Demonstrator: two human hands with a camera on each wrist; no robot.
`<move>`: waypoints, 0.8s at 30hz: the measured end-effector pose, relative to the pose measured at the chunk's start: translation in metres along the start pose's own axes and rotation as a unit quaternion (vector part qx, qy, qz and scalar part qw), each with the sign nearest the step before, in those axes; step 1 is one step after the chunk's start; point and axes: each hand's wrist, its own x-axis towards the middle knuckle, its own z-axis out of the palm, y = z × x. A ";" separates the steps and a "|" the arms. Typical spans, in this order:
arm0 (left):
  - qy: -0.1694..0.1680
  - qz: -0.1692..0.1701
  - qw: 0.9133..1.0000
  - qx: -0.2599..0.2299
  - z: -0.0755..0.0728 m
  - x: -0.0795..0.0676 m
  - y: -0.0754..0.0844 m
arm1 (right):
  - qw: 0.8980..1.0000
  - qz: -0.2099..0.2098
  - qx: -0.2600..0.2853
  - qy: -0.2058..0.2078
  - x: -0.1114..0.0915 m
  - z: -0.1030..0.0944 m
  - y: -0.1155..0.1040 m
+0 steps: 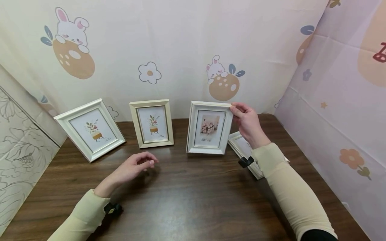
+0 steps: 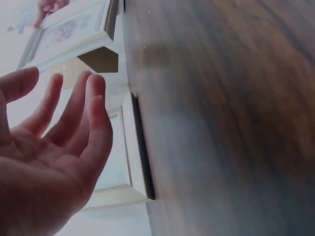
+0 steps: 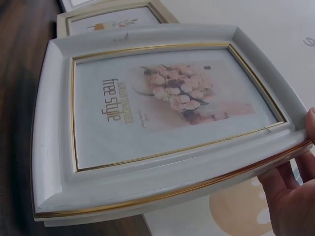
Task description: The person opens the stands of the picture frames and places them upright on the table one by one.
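Observation:
My right hand (image 1: 248, 124) pinches the upper right corner of a white picture frame (image 1: 190, 129) with a gold inner edge, which stands upright near the back of the table. Its picture of pink flowers reads "free style". In the right wrist view the thumb lies on the front of this frame (image 3: 54, 123) and the fingers pass behind it. My left hand (image 1: 132, 169) hovers over the table with relaxed, slightly bent fingers and holds nothing. Nearest to it stands a cream picture frame (image 1: 137, 125) with a potted-plant print.
A tilted white frame (image 1: 75, 140) with a similar print stands at the far left. Another frame (image 1: 242, 145) lies on the table at the right, partly hidden by my right arm. Behind the dark wood table (image 1: 181, 197) hangs a printed curtain (image 1: 181, 40).

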 end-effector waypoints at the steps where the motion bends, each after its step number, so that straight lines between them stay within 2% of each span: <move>1: -0.008 -0.003 1.000 0.001 0.000 0.000 0.000 | 1.000 0.001 0.003 0.003 0.002 0.000 0.000; 6: -0.043 -0.004 0.999 0.003 0.003 0.000 0.004 | 1.000 0.005 0.011 0.007 0.011 -0.001 -0.001; 11: -0.063 0.003 0.998 0.007 0.007 -0.001 0.006 | 1.000 0.010 0.019 0.007 0.020 -0.003 0.003; 24: -0.074 0.011 0.997 0.014 0.010 -0.001 0.010 | 0.998 0.037 0.051 0.007 0.040 -0.013 0.012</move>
